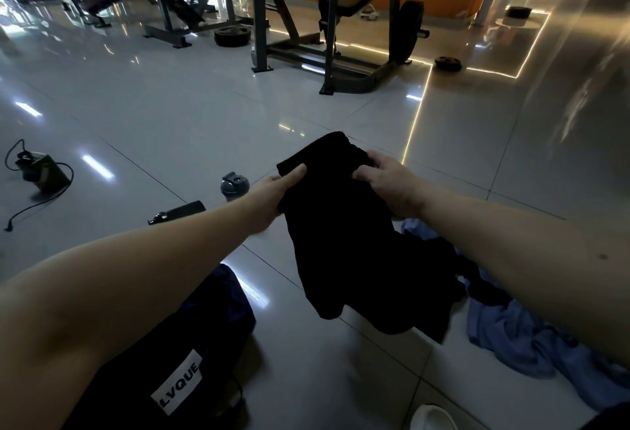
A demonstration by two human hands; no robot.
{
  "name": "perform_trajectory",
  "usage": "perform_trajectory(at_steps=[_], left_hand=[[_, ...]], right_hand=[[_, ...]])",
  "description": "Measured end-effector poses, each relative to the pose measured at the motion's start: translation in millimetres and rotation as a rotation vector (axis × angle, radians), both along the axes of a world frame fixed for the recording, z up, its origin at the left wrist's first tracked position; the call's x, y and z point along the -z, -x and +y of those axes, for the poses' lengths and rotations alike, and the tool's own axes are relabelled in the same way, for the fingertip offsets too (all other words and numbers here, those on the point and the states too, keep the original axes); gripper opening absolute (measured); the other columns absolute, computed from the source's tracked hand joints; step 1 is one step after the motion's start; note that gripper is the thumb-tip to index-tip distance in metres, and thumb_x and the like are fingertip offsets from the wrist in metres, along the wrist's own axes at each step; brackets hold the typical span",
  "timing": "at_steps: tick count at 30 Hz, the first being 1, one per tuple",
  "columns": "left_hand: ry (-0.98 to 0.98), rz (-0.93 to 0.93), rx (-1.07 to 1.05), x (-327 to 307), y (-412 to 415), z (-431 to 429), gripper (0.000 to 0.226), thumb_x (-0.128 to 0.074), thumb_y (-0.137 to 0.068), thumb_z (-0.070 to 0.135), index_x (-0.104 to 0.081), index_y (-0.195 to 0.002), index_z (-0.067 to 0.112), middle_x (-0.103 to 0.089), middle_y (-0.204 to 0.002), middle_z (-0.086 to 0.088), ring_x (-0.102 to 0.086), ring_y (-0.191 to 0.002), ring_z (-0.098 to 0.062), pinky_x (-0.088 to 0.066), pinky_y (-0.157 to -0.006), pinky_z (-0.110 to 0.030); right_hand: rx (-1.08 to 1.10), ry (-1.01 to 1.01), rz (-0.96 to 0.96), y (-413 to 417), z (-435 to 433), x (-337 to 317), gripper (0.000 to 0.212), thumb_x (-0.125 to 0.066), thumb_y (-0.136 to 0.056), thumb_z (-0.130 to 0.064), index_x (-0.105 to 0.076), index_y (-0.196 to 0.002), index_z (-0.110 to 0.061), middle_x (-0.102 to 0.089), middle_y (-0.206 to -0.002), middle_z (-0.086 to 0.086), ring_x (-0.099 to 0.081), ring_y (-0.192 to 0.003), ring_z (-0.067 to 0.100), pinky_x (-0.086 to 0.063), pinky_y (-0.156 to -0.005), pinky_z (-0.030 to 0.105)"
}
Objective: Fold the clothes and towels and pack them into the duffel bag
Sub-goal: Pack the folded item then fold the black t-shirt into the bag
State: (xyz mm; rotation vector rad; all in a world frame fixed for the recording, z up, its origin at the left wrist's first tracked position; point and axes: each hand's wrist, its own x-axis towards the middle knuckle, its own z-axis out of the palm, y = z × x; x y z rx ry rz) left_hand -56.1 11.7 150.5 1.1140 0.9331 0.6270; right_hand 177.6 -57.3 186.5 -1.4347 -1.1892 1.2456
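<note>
The person's left hand (272, 196) grips the upper left edge of a black garment (344, 242), thumb laid across the front of the cloth and fingers hidden behind it, while the right hand (387, 179) pinches the upper right edge, fingers curled over the bunched top. The two hands sit apart with the cloth stretched between them, held up above the tiled floor (211, 115); the rest of the garment hangs down in loose folds, its lower end drooping toward the floor. Behind and to the right of it, blue clothing (518, 334) lies crumpled on the tiles, partly covered by the right forearm. At the lower left, under the left forearm, lies the dark duffel bag (204, 320), bearing a white label that reads LVQUE; whether it is open cannot be told. Farther left on the floor are a shaker bottle (234, 185), a flat black object (179, 212), and a small dark device with a cable (39, 172). Gym machines (327, 20) and weight plates (232, 36) stand at the far side of the room
</note>
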Motion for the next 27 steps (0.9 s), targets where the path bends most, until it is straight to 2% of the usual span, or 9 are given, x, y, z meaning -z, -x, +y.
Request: perform_trajectory(at_steps=[2, 7, 10, 16, 18, 21, 23, 25, 27], left_hand=[[0.051, 0.048, 0.158, 9, 3, -6, 0.065, -0.064, -0.081, 0.059, -0.061, -0.131, 0.019, -0.071, -0.121, 0.004, -0.065, -0.114, -0.013, -0.046, -0.099, -0.027], [0.162, 0.208, 0.368, 22, 12, -18, 0.057, -0.073, -0.081, 0.046, -0.064, -0.127, 0.014, -0.07, -0.108, 0.003, -0.062, -0.104, -0.014, -0.044, -0.095, -0.028], [0.141, 0.314, 0.297, 31, 13, -18, 0.055, -0.086, -0.071, 0.034, -0.068, -0.118, 0.011, -0.074, -0.108, 0.004, -0.06, -0.116, -0.015, -0.034, -0.115, -0.036], [-0.014, 0.356, 0.137, 34, 0, -21, 0.034, -0.068, -0.094, 0.025, -0.065, -0.119, 0.002, -0.075, -0.106, -0.008, -0.071, -0.103, -0.024, -0.053, -0.1, -0.035], [-0.105, 0.436, 0.106, 34, -6, -24, 0.035, -0.069, -0.094, 0.031, -0.066, -0.117, 0.005, -0.075, -0.104, -0.009, -0.072, -0.097, -0.023, -0.057, -0.093, -0.035], [-0.126, 0.507, 0.024, 35, -11, -22, 0.039, -0.072, -0.091, 0.036, -0.067, -0.112, 0.004, -0.074, -0.1, -0.011, -0.073, -0.088, -0.024, -0.06, -0.08, -0.032], [-0.092, 0.533, -0.046, 34, -14, -21, 0.047, -0.075, -0.087, 0.04, -0.066, -0.11, 0.001, -0.073, -0.098, -0.013, -0.072, -0.085, -0.026, -0.061, -0.078, -0.037], [-0.051, 0.594, -0.092, 29, -17, -24, 0.049, -0.075, -0.087, 0.043, -0.061, -0.104, 0.0, -0.067, -0.09, -0.011, -0.067, -0.075, -0.023, -0.055, -0.058, -0.032], [-0.033, 0.647, -0.11, 24, -19, -27, 0.044, -0.07, -0.091, 0.043, -0.054, -0.098, 0.002, -0.058, -0.085, -0.009, -0.059, -0.07, -0.019, -0.046, -0.051, -0.027]], right_hand=[[0.009, -0.005, 0.021, 2, 0, 0, 0.016, -0.058, -0.095, -0.008, -0.062, -0.103, -0.022, -0.066, -0.08, 0.005, -0.064, -0.066, 0.019, -0.052, -0.062, 0.033], [0.085, 0.025, -0.07, -1, 1, 4, 0.021, -0.057, -0.094, -0.017, -0.058, -0.115, -0.015, -0.065, -0.089, 0.012, -0.065, -0.069, 0.022, -0.053, -0.06, 0.033], [0.142, 0.118, -0.211, -7, 3, 8, 0.024, -0.057, -0.09, -0.027, -0.059, -0.107, -0.011, -0.063, -0.085, 0.012, -0.063, -0.064, 0.021, -0.05, -0.054, 0.031], [0.153, 0.303, -0.697, -22, -5, 20, 0.032, -0.05, -0.104, -0.04, -0.052, -0.109, -0.008, -0.051, -0.084, 0.005, -0.048, -0.067, 0.013, -0.039, -0.058, 0.027], [0.177, 0.352, -0.648, -25, -3, 27, 0.041, -0.056, -0.101, -0.042, -0.053, -0.116, -0.004, -0.058, -0.089, 0.009, -0.058, -0.073, 0.021, -0.049, -0.063, 0.027], [0.258, 0.54, -0.342, -28, -1, 33, 0.05, -0.068, -0.094, -0.041, -0.054, -0.123, -0.003, -0.066, -0.109, 0.017, -0.068, -0.093, 0.034, -0.058, -0.079, 0.042], [0.237, 0.681, -0.16, -26, -4, 29, 0.043, -0.069, -0.094, -0.038, -0.058, -0.118, -0.004, -0.068, -0.108, 0.016, -0.069, -0.09, 0.031, -0.058, -0.076, 0.042], [0.194, 0.748, -0.074, -28, -8, 25, 0.033, -0.071, -0.093, -0.031, -0.059, -0.108, -0.004, -0.064, -0.106, 0.015, -0.069, -0.09, 0.029, -0.059, -0.074, 0.041], [0.109, 0.77, 0.012, -30, -15, 24, 0.031, -0.073, -0.091, -0.021, -0.059, -0.11, -0.001, -0.063, -0.111, 0.014, -0.072, -0.085, 0.028, -0.061, -0.07, 0.039]])
